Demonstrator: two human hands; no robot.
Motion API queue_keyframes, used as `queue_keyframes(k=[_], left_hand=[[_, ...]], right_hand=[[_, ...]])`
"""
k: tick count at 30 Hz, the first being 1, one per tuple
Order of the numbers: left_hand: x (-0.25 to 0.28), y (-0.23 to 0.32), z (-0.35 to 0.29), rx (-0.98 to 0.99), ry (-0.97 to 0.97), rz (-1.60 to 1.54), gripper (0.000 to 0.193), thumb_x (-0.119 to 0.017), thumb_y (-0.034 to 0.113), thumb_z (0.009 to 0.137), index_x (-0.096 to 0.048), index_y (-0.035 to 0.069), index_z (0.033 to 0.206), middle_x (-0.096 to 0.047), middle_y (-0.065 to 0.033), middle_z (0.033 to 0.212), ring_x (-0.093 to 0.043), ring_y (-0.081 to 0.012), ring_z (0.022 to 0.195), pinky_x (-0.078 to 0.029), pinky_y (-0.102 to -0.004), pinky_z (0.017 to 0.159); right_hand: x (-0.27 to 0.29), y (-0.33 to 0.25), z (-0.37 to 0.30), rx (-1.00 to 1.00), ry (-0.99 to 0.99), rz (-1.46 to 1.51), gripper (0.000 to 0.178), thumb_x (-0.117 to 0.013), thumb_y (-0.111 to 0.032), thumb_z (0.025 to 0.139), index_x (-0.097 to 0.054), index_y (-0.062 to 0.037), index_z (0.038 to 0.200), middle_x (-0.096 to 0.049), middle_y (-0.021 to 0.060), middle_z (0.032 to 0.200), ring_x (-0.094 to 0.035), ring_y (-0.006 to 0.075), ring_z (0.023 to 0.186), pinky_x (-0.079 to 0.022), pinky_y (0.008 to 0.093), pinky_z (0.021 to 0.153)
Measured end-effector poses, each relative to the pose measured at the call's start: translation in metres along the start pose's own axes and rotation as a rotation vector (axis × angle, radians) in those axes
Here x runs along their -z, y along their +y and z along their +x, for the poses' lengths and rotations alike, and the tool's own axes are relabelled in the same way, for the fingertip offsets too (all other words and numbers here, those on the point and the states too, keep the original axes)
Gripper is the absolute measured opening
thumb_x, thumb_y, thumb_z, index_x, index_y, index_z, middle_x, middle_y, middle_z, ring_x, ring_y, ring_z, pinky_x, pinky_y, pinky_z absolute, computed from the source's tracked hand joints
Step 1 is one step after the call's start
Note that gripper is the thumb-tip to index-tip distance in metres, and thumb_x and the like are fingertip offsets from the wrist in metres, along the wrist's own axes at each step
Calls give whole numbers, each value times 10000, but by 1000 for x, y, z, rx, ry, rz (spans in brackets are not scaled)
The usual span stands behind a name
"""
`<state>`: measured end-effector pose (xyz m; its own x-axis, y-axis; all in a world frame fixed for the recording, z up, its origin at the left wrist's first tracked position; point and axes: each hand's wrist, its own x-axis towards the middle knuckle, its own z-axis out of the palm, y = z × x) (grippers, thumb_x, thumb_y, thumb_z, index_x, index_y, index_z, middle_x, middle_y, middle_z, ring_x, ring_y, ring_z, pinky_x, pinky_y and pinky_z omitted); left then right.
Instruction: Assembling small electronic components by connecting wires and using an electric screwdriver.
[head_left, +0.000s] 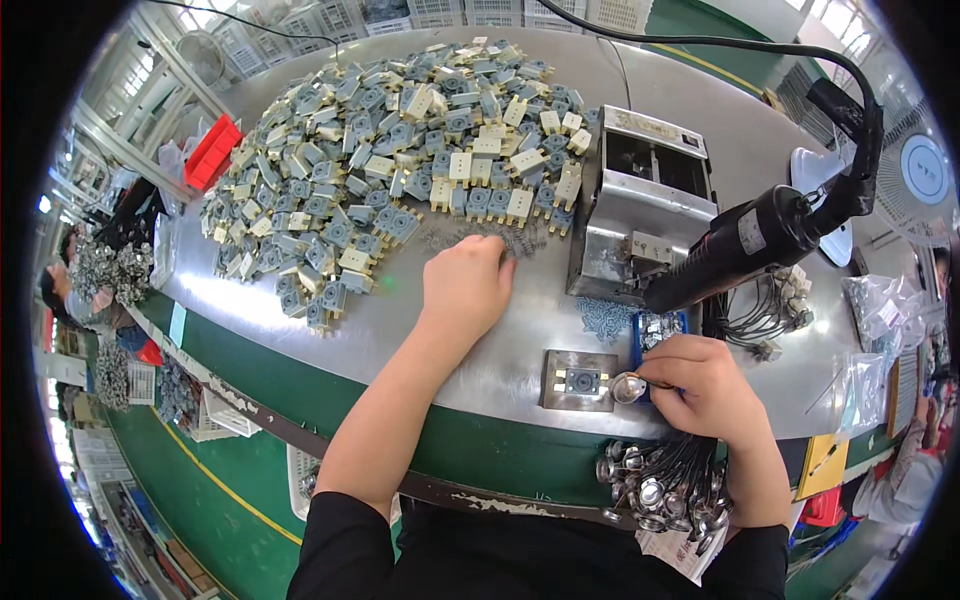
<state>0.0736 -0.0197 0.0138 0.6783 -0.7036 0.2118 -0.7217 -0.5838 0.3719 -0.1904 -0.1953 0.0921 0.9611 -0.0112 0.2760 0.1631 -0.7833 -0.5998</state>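
Observation:
My left hand (468,284) is on the steel table with its fingers curled down into a small heap of thin grey pieces, perhaps springs (522,241); what the fingertips pinch is hidden. My right hand (705,385) is closed, thumb and fingers pinching a round silver metal part (628,387) at its edge. That part is next to a square metal fixture (580,381), in which a grey block with brass tabs lies. Beyond the right hand stands a blue tray (660,326) of small shiny pieces, with a scatter of small bluish screws (606,319) beside it.
A large pile of grey and cream blocks (400,150) covers the back left. A metal box-shaped device (645,200) and a black cylindrical tool (735,245) on an arm stand at the right. Round silver parts on black wires (655,492) hang over the front edge.

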Motion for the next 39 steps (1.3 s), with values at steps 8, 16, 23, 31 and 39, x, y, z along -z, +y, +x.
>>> queue_keyframes(k=[8, 16, 23, 31, 39], left_hand=[[36, -1, -32, 25, -202, -571, 130, -708, 121, 980, -703, 11, 1048, -753, -105, 905, -736, -215, 796, -561, -334, 717], [40, 35, -56, -208, -352, -1117, 145, -561, -13, 1066, -691, -42, 1123, -675, -73, 967, -624, -105, 741, -503, -274, 684], [19, 41, -74, 27, -561, -1310, 190, -614, -49, 1035, -709, -47, 1200, -713, -75, 971, -617, -89, 765, -495, -250, 670], [5, 42, -72, -193, -425, -1126, 186, -887, 17, 837, -808, 10, 1005, -755, -76, 1043, -555, -42, 676, -457, -233, 612], [2, 44, -71, -200, -416, -999, 232, -943, 77, 767, -816, 17, 951, -737, -84, 1022, -532, -75, 633, -450, -252, 600]], right_hand=[[1, 0, -3, -29, 7, 118, 169, -696, 32, 725, -752, 13, 883, -745, 161, 893, -732, 344, 784, -602, 408, 716], [15, 7, 2, -179, -109, 536, 118, -729, -30, 770, -724, 65, 839, -718, 157, 838, -692, 263, 732, -522, 333, 657], [8, -1, -3, -507, 165, 816, 161, -771, -40, 888, -731, 102, 953, -691, 128, 937, -644, 126, 718, -487, 259, 596], [-6, 3, -5, -343, 258, 471, 165, -806, -9, 893, -745, 74, 1022, -715, 133, 972, -664, 134, 721, -526, 245, 614], [-8, 0, 4, -229, 201, 296, 194, -803, -10, 870, -790, 20, 1061, -752, 129, 990, -695, 188, 807, -543, 291, 726]])
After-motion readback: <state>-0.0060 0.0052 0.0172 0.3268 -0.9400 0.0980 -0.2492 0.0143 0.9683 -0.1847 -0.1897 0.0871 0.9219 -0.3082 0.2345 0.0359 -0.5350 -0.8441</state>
